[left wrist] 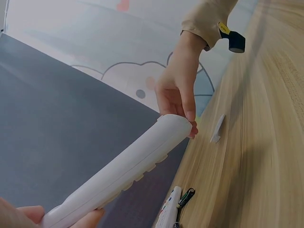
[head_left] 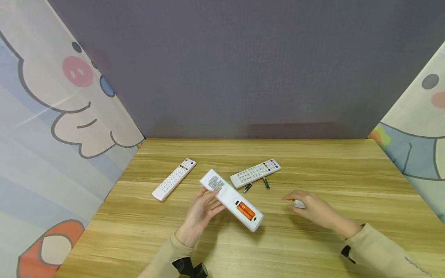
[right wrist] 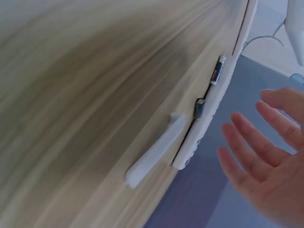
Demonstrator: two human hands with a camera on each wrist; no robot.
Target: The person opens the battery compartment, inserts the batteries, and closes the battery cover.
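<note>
My left hand (head_left: 198, 219) grips a white remote control (head_left: 227, 194) between thumb and fingers, tilted above the table with its back turned up. Its battery compartment is uncovered, and orange batteries (head_left: 246, 211) lie inside. To the right, my right hand (head_left: 318, 211) hovers over a small white battery cover (head_left: 299, 204), partly hidden by the fingers in the head view. The right wrist view shows that hand (right wrist: 266, 166) with fingers spread and nothing in them, the cover (right wrist: 156, 153) lying apart on the wood. In the left wrist view the held remote (left wrist: 123, 166) overlaps the right fingertips.
Two more white remotes lie buttons up, one at the left (head_left: 174, 179) and one behind the held remote (head_left: 255, 173). Beside the latter are a dark battery (head_left: 247, 188) and a green battery (head_left: 266, 183). A grey panel (head_left: 236, 77) stands along the wooden table's (head_left: 347, 166) back edge.
</note>
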